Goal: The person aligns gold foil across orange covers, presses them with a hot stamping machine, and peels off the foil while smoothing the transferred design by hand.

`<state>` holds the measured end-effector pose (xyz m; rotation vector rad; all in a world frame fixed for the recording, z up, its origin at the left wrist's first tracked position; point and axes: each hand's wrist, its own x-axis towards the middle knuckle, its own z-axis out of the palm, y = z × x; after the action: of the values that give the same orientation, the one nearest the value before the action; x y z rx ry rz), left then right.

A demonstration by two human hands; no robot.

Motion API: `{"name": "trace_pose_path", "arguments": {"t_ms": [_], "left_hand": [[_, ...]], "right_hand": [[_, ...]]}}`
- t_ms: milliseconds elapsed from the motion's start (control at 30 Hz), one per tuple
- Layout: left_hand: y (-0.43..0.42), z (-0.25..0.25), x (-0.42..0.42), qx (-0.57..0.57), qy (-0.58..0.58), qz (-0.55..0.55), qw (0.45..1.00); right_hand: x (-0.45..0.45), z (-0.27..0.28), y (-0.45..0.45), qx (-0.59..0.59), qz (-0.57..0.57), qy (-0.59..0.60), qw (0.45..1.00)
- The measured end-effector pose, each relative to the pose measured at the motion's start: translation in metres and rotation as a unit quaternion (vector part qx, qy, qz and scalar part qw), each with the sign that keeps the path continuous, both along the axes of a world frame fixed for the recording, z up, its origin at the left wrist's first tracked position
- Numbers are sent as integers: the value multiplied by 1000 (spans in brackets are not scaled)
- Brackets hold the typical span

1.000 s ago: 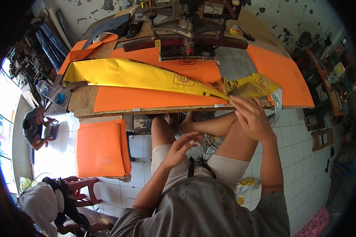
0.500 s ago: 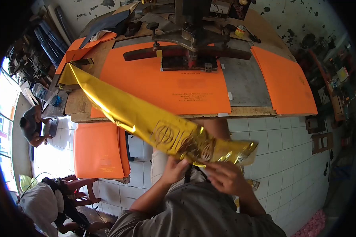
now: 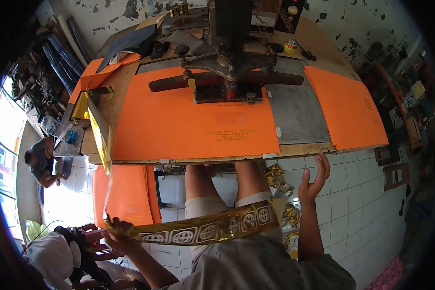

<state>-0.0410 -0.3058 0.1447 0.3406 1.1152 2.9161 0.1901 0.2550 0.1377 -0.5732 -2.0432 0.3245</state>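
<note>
Your left hand (image 3: 121, 240) is closed around one end of the gold foil strip (image 3: 208, 233), low at your left side. The strip stretches from there across your lap towards the right, its surface marked with a row of pale framed emblems. A narrower, shiny length of foil climbs from beside that same hand, past the front edge, to the left part of the tabletop (image 3: 95, 140). Your right hand (image 3: 315, 181) is raised just in front of the tabletop, holding nothing, its thumb apart from the fingers. Crumpled foil (image 3: 292, 215) lies on the floor to the right of your legs. At your left, below the tabletop, sits a stack of orange sheets (image 3: 125, 195), with a person in a white top (image 3: 53, 256) close by. On the tabletop an orange sheet (image 3: 179, 125) lies flat, its back part beneath the press (image 3: 227, 67); to its right are a bare grey plate (image 3: 299, 116) and more orange sheets (image 3: 345, 106). Farther back stands a small yellow tin (image 3: 290, 47)
</note>
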Motion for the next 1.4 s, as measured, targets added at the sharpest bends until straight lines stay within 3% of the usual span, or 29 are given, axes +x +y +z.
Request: {"name": "trace_pose_path", "arguments": {"t_ms": [100, 200, 300, 500, 533, 633, 667, 700, 767, 833, 900, 967, 1067, 1100, 1167, 1200, 1300, 1400], "left_hand": [[-21, -1, -17, -90, 47, 77, 992], [-38, 5, -40, 3, 48, -13, 999], [-40, -10, -40, -111, -160, 248, 949], [-100, -81, -64, -168, -173, 116, 964], [-115, -94, -65, -173, -129, 40, 976], [-123, -131, -69, -216, -129, 155, 955], [-145, -150, -72, -207, -106, 121, 965], [-132, -140, -71, -359, -43, 164, 918], [-75, -84, -59, -625, 83, 236, 739], [-70, -74, -63, -500, -93, 200, 837], [-32, -50, -69, -413, -108, 283, 859], [2, -31, -75, -485, 8, 321, 814], [79, 18, -69, -461, 146, 294, 824], [99, 27, -68, -507, 207, 307, 778], [136, 50, -71, -531, 282, 251, 758], [151, 61, -74, -544, 303, 214, 753], [182, 73, -98, -588, 275, 122, 750], [188, 74, -126, -668, 247, 81, 697]], "right_hand": [[0, -22, 16, 31, -39, -33, 998], [0, -32, 13, 36, -47, -74, 995], [1, -41, 12, 25, -48, -77, 996], [5, -40, 14, 32, -45, -87, 995], [5, -39, 14, 30, -44, -89, 995], [7, -36, 14, 30, -44, -95, 994], [8, -35, 13, 30, -44, -97, 994], [8, -33, 12, 30, -44, -93, 994], [7, -28, 11, 30, -39, -86, 995], [5, -21, 8, 45, -56, -85, 994], [1, -9, 4, 57, -62, -82, 993], [-9, 6, 0, 67, -59, -76, 993], [-31, 29, -5, 61, -6, -68, 996], [-40, 36, -5, 55, 6, -86, 995], [-57, 50, -6, 44, 28, -121, 991], [-68, 68, -17, -3, 20, -137, 990], [-98, 64, 1, 64, 20, -164, 984], [-118, 66, 2, 51, 16, -218, 974]]}}
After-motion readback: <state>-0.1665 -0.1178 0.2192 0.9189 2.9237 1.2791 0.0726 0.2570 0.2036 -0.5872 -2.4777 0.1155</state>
